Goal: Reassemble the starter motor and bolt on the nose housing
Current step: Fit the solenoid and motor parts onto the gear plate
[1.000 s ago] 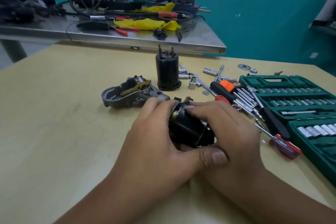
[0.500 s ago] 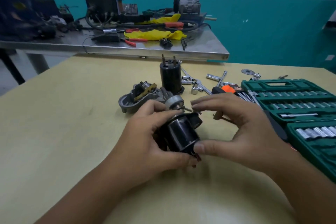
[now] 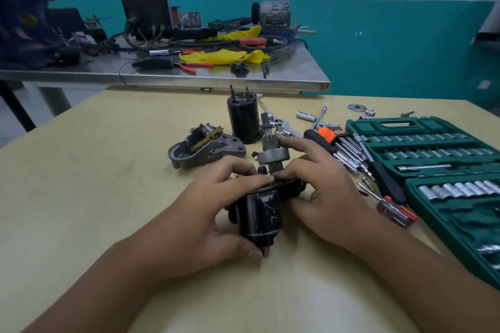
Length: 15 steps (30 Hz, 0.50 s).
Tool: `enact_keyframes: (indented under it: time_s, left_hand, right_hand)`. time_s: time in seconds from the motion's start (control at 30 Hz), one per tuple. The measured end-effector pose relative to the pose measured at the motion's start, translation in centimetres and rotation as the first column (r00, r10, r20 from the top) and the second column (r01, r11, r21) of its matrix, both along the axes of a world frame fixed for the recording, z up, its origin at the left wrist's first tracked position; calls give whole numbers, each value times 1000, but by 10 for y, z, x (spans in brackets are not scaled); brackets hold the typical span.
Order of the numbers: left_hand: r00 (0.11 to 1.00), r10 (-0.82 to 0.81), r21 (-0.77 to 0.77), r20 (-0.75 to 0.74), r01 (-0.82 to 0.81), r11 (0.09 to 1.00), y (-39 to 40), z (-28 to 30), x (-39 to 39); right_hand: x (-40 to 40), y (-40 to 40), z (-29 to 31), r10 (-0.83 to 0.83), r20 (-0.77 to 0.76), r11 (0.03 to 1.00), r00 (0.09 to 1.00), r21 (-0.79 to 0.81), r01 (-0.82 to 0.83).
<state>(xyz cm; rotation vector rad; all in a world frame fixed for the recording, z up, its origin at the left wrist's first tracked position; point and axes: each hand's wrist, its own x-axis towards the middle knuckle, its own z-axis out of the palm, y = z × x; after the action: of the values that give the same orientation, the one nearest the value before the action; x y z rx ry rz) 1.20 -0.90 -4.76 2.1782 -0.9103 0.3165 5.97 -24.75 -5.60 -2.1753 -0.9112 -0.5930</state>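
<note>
Starter motor body (image 3: 258, 213) stands upright on my table (image 3: 108, 170), left hand (image 3: 205, 213) gripping it, right hand (image 3: 322, 194) pinching its top flange.

Your left hand (image 3: 213, 213) wraps the black motor body (image 3: 259, 213), hiding its left flank and most of its base. Your right hand (image 3: 322, 192) screens the flange's right side, and the shaft's foot sits behind meeting fingers (image 3: 251, 178). The green socket case (image 3: 438, 143) runs off the right edge. Markings on the sockets are too small to read. Both forearms leave the bottom edge.
</note>
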Motion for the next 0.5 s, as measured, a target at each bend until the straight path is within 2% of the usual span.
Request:
enact_keyframes:
  time_s: [0.2, 0.3, 0.5]
  left_hand:
    - [947, -18, 180, 320, -42, 983, -7, 13, 32]
    - [898, -16, 211, 439, -85, 974, -15, 10, 47]
    - [858, -61, 215, 510, -59, 975, -13, -5, 57]
  right_hand:
    - [7, -3, 5, -184, 238, 981, 954, 111, 162]
    - [12, -7, 4, -240, 297, 968, 924, 146, 205]
    - [16, -11, 1, -230, 290, 973, 929, 86, 214]
